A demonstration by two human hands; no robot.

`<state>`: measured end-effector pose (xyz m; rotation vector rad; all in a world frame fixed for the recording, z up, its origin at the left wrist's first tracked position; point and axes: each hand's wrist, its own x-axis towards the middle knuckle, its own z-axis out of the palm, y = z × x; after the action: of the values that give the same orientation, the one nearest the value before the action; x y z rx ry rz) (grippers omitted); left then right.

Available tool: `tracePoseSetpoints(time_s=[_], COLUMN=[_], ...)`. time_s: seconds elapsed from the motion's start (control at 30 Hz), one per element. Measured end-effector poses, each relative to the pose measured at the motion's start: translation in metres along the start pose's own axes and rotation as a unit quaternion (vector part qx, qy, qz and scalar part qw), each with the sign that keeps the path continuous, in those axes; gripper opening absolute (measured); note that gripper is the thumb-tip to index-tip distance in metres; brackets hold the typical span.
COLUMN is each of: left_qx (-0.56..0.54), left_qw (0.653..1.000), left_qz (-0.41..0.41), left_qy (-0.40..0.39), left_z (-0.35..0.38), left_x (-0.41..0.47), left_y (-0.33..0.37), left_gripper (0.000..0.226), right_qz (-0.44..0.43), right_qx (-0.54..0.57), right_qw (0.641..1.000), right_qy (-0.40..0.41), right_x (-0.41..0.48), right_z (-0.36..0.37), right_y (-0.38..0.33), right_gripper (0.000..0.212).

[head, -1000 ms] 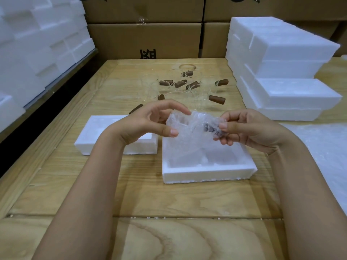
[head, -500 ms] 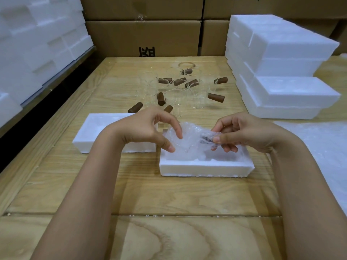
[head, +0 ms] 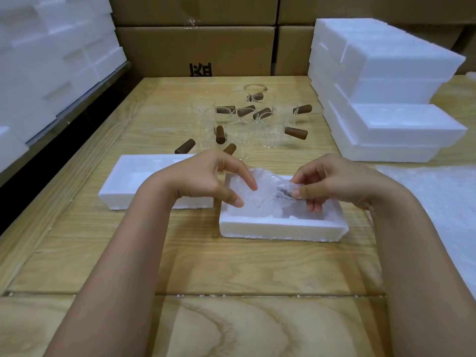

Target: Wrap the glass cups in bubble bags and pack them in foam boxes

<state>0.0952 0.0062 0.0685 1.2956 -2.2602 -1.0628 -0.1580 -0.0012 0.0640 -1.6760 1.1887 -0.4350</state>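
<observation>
An open white foam box (head: 280,228) lies on the wooden table in front of me. Inside it rests a glass cup wrapped in a clear bubble bag (head: 268,194), its brown handle showing dimly through the wrap. My left hand (head: 206,176) touches the bag's left side with thumb and forefinger. My right hand (head: 332,180) pinches the bag's right end, over the handle. Behind, several bare glass cups with brown wooden handles (head: 239,130) stand and lie in a cluster.
A second foam piece (head: 134,181) lies left of the box. Stacked foam boxes (head: 386,86) rise at the right, more foam (head: 51,60) at the left. Bubble bags (head: 438,202) lie on the right. Cardboard cartons (head: 195,50) line the back.
Both hands have lowered the wrapped cup from above the box down into it. The left fingers have shifted from an open curl to touching the bag.
</observation>
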Motion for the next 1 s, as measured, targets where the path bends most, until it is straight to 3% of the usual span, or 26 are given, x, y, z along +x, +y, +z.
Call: tracePoseSetpoints(time_s=[0.33, 0.5, 0.6, 0.67, 0.73, 0.77, 0.83, 0.9, 1.0], left_qx=[0.018, -0.036, -0.110, -0.109, -0.019, 0.015, 0.022, 0.014, 0.022], left_qw=[1.000, 0.999, 0.985, 0.941, 0.854, 0.823, 0.814, 0.821, 0.813], left_qz=[-0.016, 0.005, 0.048, -0.016, -0.177, -0.270, -0.405, -0.446, -0.428], left_qy=[0.007, 0.009, 0.121, 0.321, 0.490, 0.499, 0.415, 0.355, 0.395], left_z=[0.001, -0.010, -0.028, -0.037, -0.046, -0.049, -0.049, -0.045, -0.044], left_x=[0.000, -0.014, -0.037, -0.050, -0.060, -0.065, -0.070, -0.071, -0.071], left_y=[-0.004, -0.002, -0.005, -0.016, -0.034, -0.045, -0.063, -0.075, -0.085], left_gripper=[0.028, 0.050, 0.055, 0.047, 0.045, 0.051, 0.066, 0.066, 0.035], right_qz=[-0.019, -0.018, -0.017, -0.024, -0.048, -0.062, -0.081, -0.081, -0.083], right_qx=[-0.030, -0.051, -0.012, -0.020, -0.024, -0.011, 0.010, 0.016, 0.031], right_qw=[0.999, 0.999, 0.999, 0.989, 0.975, 0.972, 0.967, 0.961, 0.959], right_qy=[0.034, -0.003, 0.045, 0.143, 0.215, 0.226, 0.242, 0.264, 0.269], right_x=[0.000, -0.009, -0.012, -0.008, -0.002, 0.000, 0.002, 0.002, 0.003], right_z=[0.000, -0.006, -0.012, -0.011, -0.006, -0.002, 0.003, 0.005, 0.005], right_y=[0.003, 0.000, -0.001, 0.000, -0.001, -0.003, -0.006, -0.007, -0.006], right_gripper=[0.018, 0.030, 0.042, 0.032, 0.016, 0.012, 0.008, 0.008, 0.011])
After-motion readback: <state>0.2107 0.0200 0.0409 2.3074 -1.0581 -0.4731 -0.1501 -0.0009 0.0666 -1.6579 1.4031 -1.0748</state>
